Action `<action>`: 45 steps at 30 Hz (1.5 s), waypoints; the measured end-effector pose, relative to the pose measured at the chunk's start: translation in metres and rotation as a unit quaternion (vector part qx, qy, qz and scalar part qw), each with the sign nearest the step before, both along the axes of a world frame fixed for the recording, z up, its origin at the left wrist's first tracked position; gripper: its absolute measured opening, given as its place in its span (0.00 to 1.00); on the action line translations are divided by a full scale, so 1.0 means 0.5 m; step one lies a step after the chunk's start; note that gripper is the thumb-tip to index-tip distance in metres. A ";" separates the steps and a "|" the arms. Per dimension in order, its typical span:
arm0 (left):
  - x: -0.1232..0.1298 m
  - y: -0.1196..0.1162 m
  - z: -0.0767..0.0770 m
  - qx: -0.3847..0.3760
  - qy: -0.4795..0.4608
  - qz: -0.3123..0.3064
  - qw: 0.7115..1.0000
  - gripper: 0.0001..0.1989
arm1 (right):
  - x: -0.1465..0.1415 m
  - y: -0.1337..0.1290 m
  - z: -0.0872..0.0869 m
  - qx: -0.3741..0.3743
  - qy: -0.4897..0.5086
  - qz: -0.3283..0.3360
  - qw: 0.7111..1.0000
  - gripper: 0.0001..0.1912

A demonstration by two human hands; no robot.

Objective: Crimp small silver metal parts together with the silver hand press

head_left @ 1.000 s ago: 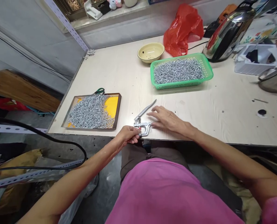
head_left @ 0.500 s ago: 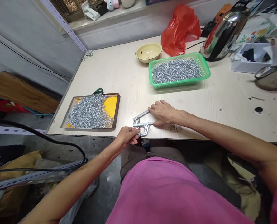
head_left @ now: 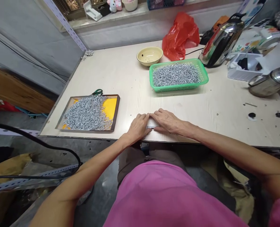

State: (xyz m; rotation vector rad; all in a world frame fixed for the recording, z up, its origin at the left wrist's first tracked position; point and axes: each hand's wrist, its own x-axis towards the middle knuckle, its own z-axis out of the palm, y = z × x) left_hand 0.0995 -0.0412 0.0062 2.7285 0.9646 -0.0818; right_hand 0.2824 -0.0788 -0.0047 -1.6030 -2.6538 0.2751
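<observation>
My left hand (head_left: 139, 127) is closed over the head end of a grey metal hand tool (head_left: 152, 123) at the table's front edge. The handle side of that tool is in my right hand (head_left: 166, 121), whose fingers are wrapped round it. Both hands nearly touch, and only a small part of the tool shows between them. Left of them, a shallow tray (head_left: 117, 110) with a yellow bottom holds a heap of small silvery metal parts. A green basket (head_left: 177, 88) beyond my right hand is filled with similar parts.
Green-handled scissors (head_left: 97, 92) lie behind the tray. A cream bowl (head_left: 150, 56), a red plastic bag (head_left: 180, 36) and a kettle (head_left: 221, 41) stand at the back. On the right are a white box (head_left: 242, 72) and a metal pot (head_left: 269, 83).
My left hand has moved up and right from the tool's lower jaw and now covers its head. The view has shifted slightly.
</observation>
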 end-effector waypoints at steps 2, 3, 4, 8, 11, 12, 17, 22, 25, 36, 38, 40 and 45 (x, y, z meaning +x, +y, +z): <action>0.006 0.013 -0.002 0.007 0.026 -0.013 1.000 0.30 | 0.007 -0.003 0.001 -0.003 -0.008 -0.018 1.000 0.30; 0.007 0.017 -0.003 0.013 0.035 -0.018 0.999 0.31 | 0.010 -0.004 0.004 -0.005 -0.016 -0.027 0.999 0.30; 0.008 0.019 -0.002 0.019 0.042 -0.023 0.999 0.31 | 0.011 -0.004 0.008 -0.008 -0.025 -0.033 0.999 0.30; 0.013 0.020 0.003 0.031 0.060 -0.031 0.997 0.29 | 0.002 -0.004 0.030 -0.029 -0.048 -0.029 0.998 0.24; 0.015 0.019 0.003 0.037 0.059 -0.026 0.997 0.24 | -0.011 -0.006 0.042 -0.047 -0.056 -0.035 0.997 0.18; 0.015 0.018 0.002 0.037 0.057 -0.022 0.997 0.22 | -0.015 -0.007 0.043 -0.053 -0.057 -0.037 0.996 0.15; 0.015 0.015 -0.005 0.025 0.052 0.018 0.998 0.13 | -0.022 -0.010 0.025 -0.055 -0.033 -0.037 0.997 0.10; 0.015 0.015 -0.007 0.024 0.048 0.030 0.998 0.12 | -0.018 -0.012 0.017 -0.045 -0.022 -0.042 0.998 0.12; 0.006 0.004 -0.013 0.047 0.022 0.040 0.998 0.18 | 0.001 -0.008 0.021 -0.021 0.002 -0.040 0.999 0.15; 0.003 -0.132 -0.081 0.044 -0.181 0.003 0.982 0.18 | 0.019 0.061 -0.010 0.046 -0.047 -0.059 0.996 0.11; 0.005 -0.140 -0.083 0.030 -0.194 0.006 0.980 0.18 | 0.019 0.086 -0.004 0.056 -0.057 -0.051 0.996 0.11; 0.005 -0.142 -0.084 0.024 -0.206 0.012 0.978 0.19 | 0.014 0.104 0.010 0.047 -0.065 -0.063 0.995 0.11; -0.002 -0.142 -0.100 0.018 -0.211 0.008 0.977 0.22 | -0.077 0.088 0.048 0.014 -0.035 0.040 0.999 0.10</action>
